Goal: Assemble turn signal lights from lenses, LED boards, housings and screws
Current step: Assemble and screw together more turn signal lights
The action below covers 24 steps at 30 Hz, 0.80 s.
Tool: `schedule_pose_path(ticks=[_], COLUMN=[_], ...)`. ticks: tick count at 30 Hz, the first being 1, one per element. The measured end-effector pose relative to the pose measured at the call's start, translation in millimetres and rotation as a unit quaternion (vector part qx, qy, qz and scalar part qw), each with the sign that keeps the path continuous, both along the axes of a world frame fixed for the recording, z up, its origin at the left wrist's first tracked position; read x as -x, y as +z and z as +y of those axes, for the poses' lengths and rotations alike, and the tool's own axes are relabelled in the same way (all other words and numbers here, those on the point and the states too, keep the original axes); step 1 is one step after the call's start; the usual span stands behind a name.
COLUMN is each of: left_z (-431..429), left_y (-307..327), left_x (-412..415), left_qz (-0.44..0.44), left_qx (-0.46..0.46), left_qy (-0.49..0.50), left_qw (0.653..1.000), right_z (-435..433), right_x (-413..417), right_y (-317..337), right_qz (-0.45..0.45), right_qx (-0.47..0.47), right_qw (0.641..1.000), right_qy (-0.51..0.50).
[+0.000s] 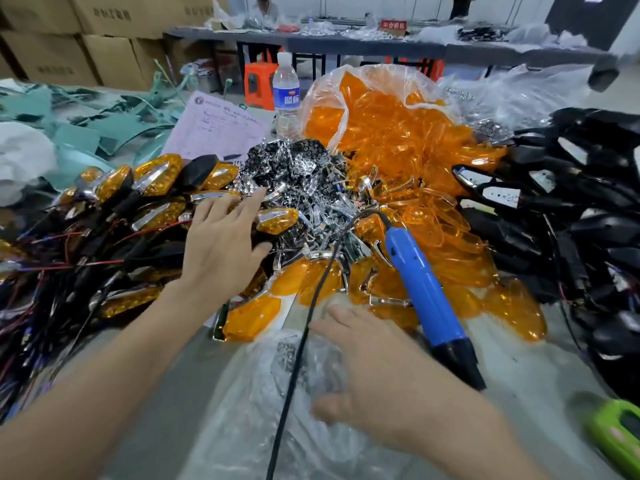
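My left hand [221, 244] reaches forward with straight, spread fingers over a pile of finished turn signals [156, 181] with orange lenses, black housings and wires; its fingertips lie beside one orange-lensed light [277, 220]. My right hand [367, 368] hovers, blurred, with relaxed fingers over a clear plastic bag of screws [298, 368]. A heap of chrome reflector parts [304, 188] lies in the middle. Loose orange lenses [398, 126] spill from a big clear bag. Black housings [571, 209] with wires are stacked on the right. A blue electric screwdriver [426, 289] lies on the lenses.
A water bottle [286, 91] stands behind the chrome heap, next to a paper form [214, 126]. Teal plastic strips [69, 116] lie far left. A green object [616, 431] sits at the near right. The screwdriver's black cable [298, 358] runs toward me. Cardboard boxes and another bench stand behind.
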<state>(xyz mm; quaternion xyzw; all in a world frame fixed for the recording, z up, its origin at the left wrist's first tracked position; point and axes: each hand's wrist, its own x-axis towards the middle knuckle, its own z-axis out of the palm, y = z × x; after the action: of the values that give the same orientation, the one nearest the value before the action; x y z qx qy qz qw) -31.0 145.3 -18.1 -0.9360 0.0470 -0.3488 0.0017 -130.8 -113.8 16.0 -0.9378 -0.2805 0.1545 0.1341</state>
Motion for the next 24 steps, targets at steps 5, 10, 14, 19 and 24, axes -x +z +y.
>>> schedule_pose_path(ticks=[5, 10, 14, 19, 24], left_z=[-18, -43, -42, -50, -50], left_y=[4, -3, -10, -17, -6], left_x=[35, 72, 80, 72, 62], left_qz=[-0.046, -0.018, 0.094, 0.201, 0.224], left_qx=[0.066, 0.086, 0.080, 0.034, 0.131], left_qy=[-0.076, -0.177, -0.224, -0.218, -0.192], left_qw=[0.994, 0.980, 0.967, 0.954, 0.947], right_z=[13, 24, 25, 17, 3], right_x=[6, -31, -64, -95, -108], right_y=[-31, -40, -34, -26, -14], right_qz=[-0.030, -0.184, -0.246, -0.261, -0.180], right_qx=[-0.038, 0.033, 0.074, 0.121, 0.055], right_qw=[0.998, 0.981, 0.964, 0.953, 0.980], right_qy=[-0.028, -0.059, -0.068, -0.092, -0.058])
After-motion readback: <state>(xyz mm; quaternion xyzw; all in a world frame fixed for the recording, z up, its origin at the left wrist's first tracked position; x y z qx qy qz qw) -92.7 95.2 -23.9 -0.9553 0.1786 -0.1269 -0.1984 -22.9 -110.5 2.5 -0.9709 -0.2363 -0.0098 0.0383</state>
